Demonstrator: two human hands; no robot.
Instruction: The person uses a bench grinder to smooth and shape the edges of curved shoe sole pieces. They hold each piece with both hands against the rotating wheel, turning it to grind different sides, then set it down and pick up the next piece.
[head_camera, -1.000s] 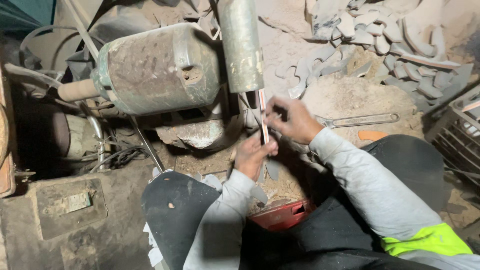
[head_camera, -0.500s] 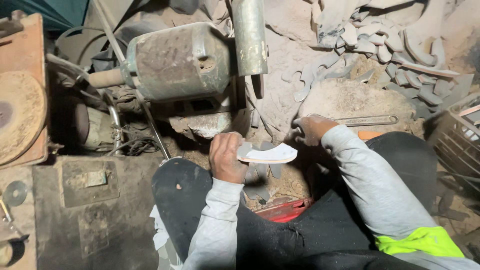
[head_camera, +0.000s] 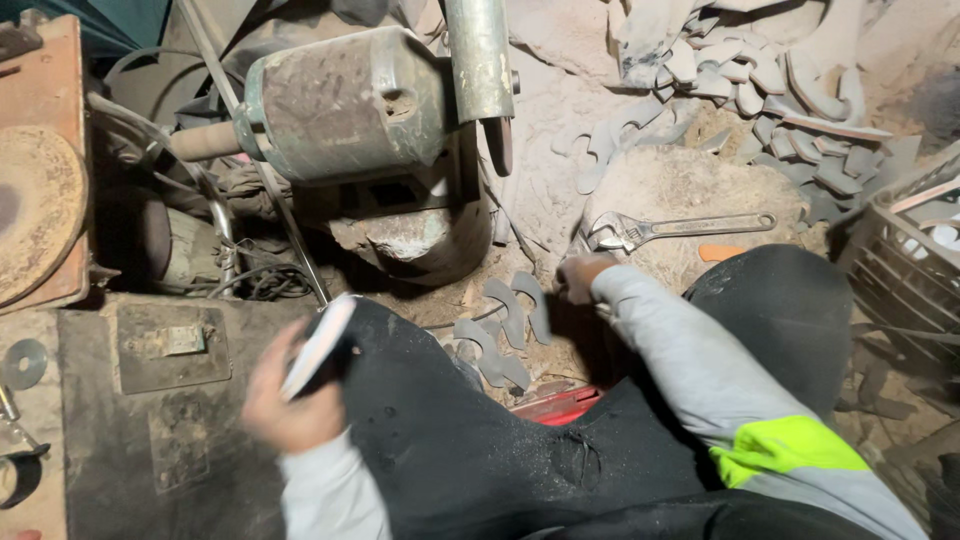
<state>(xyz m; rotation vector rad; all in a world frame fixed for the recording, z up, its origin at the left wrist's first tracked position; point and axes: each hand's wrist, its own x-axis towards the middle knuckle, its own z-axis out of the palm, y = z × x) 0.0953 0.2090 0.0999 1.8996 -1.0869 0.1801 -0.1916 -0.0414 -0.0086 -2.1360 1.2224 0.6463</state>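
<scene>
Pale curved blade piece (head_camera: 318, 345), blurred, gripped in left hand (head_camera: 290, 400); right hand (head_camera: 580, 278) over dusty curved blanks (head_camera: 510, 320), grip unclear

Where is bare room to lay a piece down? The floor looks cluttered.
Free: the dark mat left of the left hand, below the square plate. Crowded: curved blanks by the right hand, the wrench beyond, motor ahead.

The curved flat blade blank (head_camera: 318, 345) is pale grey-white. The round motor housing (head_camera: 345, 105) is dull green, mottled with brown rust. The adjustable steel wrench (head_camera: 680, 228) is silvery. The sleeve (head_camera: 690, 370) is light grey with a neon-yellow band (head_camera: 785, 445).
</scene>
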